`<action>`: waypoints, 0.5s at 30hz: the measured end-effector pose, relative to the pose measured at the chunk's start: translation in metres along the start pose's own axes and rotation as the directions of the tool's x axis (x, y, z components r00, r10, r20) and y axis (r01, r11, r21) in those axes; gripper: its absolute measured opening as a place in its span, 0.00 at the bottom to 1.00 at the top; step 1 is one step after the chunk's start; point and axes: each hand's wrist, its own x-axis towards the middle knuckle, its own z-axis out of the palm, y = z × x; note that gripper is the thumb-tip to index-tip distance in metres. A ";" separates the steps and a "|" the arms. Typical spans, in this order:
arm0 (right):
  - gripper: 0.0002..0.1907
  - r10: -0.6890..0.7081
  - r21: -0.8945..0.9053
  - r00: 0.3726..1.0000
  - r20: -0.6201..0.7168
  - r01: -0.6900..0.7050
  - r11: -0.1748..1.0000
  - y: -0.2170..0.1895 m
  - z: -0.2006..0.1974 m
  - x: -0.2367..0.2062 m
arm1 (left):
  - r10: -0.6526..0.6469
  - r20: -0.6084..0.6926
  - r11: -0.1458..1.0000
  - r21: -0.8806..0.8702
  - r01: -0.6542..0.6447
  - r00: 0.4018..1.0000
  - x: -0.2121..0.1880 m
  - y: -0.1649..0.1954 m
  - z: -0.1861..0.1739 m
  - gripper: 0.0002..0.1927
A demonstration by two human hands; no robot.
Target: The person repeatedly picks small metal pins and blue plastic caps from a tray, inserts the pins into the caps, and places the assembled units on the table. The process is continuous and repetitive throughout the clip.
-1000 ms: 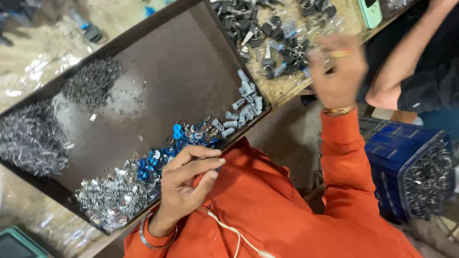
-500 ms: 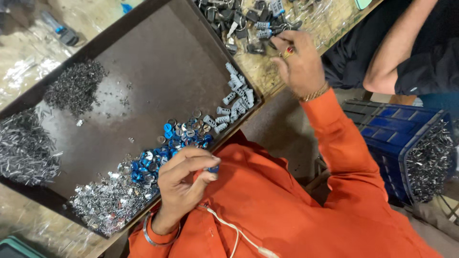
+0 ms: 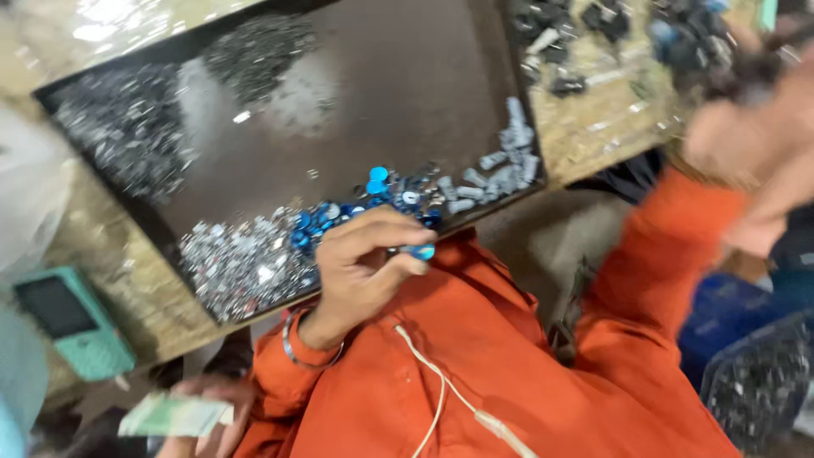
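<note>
Blue cap: a small blue cap [image 3: 420,252] sits pinched in the fingertips of the left hand [image 3: 360,267], just off the near edge of the tray.

Left hand: curled shut on the blue cap, held close to the orange shirt [image 3: 475,365]. A thin bangle [image 3: 292,348] is on the wrist.

Right hand: the right hand [image 3: 759,161] is up at the right side, above the dark parts [image 3: 585,42] on the wooden table [image 3: 593,136]. It is too blurry, so I cannot tell if it is open or closed or holding anything.

Tray: a dark flat tray [image 3: 407,93] holds more blue caps [image 3: 339,212], a row of little grey tubes [image 3: 500,174], and heaps of shiny silver bits [image 3: 242,263].

Other things: a teal phone [image 3: 72,322] lies on the table at the left. Someone else's hand [image 3: 212,416] holds a folded paper [image 3: 174,416] at the bottom. A white cord [image 3: 441,390] runs down the shirt.

What could go wrong: the cap is tiny and held only by fingertips, out past the tray edge. If the grip slips, I think it would fall into the lap or onto the floor. A bump to the tray could mix the heaps.
</note>
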 end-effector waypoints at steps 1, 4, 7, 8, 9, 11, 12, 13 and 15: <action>0.06 0.113 0.127 0.990 0.089 -0.124 0.984 -0.016 0.005 -0.012 | 0.009 0.010 0.999 -0.052 -0.008 1.000 0.001 0.000 -0.001 0.13; 0.05 0.210 0.239 0.845 0.491 -0.362 0.901 -0.060 0.025 -0.056 | 0.066 -0.038 0.998 0.007 -0.066 0.997 0.006 0.003 -0.001 0.12; 0.06 0.262 -0.032 0.520 0.813 -0.410 0.911 -0.081 0.056 -0.089 | 0.078 -0.043 0.997 0.015 -0.077 0.996 0.010 0.012 0.001 0.13; 0.06 0.275 -0.127 0.449 0.850 -0.333 0.934 -0.084 0.066 -0.094 | 0.081 -0.038 0.996 0.030 -0.080 0.996 0.011 0.015 0.001 0.13; 0.06 0.283 -0.189 0.421 0.862 -0.251 0.949 -0.085 0.077 -0.098 | 0.082 -0.032 0.996 0.044 -0.080 0.996 0.012 0.018 0.001 0.13; 0.07 0.167 -0.218 0.489 0.857 0.050 0.975 -0.090 0.090 -0.100 | 0.081 -0.037 0.995 0.067 -0.079 0.996 0.010 0.022 -0.001 0.13; 0.08 0.100 -0.229 0.508 0.855 0.200 0.953 -0.093 0.094 -0.099 | 0.082 -0.046 0.994 0.078 -0.078 0.996 0.009 0.023 -0.003 0.13; 0.08 0.088 -0.230 0.489 0.868 0.240 0.943 -0.095 0.097 -0.099 | 0.081 -0.054 0.993 0.088 -0.076 0.995 0.008 0.022 -0.003 0.12; 0.09 0.069 -0.235 0.452 0.890 0.323 0.917 -0.098 0.097 -0.097 | 0.102 -0.036 0.976 0.197 -0.093 0.994 0.005 0.019 -0.001 0.13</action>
